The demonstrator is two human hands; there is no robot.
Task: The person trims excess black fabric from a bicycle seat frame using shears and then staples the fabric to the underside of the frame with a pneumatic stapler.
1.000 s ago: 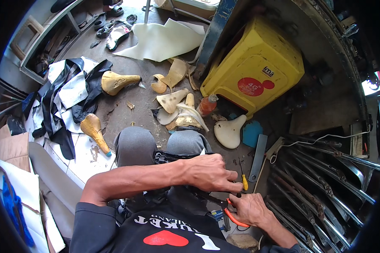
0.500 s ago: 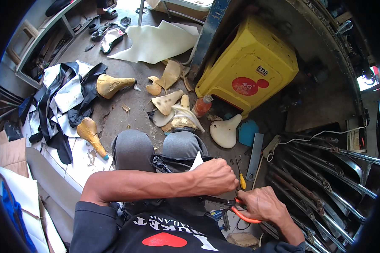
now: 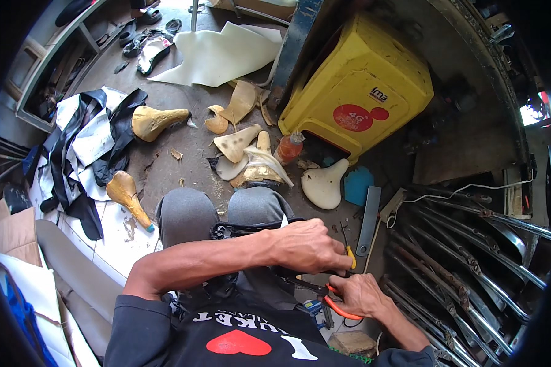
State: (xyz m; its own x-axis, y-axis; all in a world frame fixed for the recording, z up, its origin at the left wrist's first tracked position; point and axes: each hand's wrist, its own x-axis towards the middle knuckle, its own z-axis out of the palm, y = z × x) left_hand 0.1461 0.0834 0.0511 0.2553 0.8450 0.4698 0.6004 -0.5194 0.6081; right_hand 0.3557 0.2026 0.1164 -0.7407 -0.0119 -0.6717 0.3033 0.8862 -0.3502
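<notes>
My left hand (image 3: 312,246) is closed in a loose fist above my lap, its arm crossing in front of my body. What its fingers hold is hidden. Beneath that forearm, black sheet material (image 3: 228,230) lies across my thighs, with a white edge showing. My right hand (image 3: 362,296) is wrapped around pliers with orange handles (image 3: 343,311); their dark jaws point left, under the left hand. Just beyond the left knuckles is a screwdriver with a yellow handle (image 3: 351,255).
Worn bicycle saddles lie on the floor, including a tan one (image 3: 156,122) and a cream one (image 3: 324,185). A yellow plastic stool (image 3: 373,79) lies tipped over ahead. Metal tubes (image 3: 471,269) are stacked at right. Black and white scraps (image 3: 92,144) lie at left.
My right hand has shifted left with the pliers. The left fist has risen slightly, and the white piece under it is now mostly hidden. The whole view has tilted a little.
</notes>
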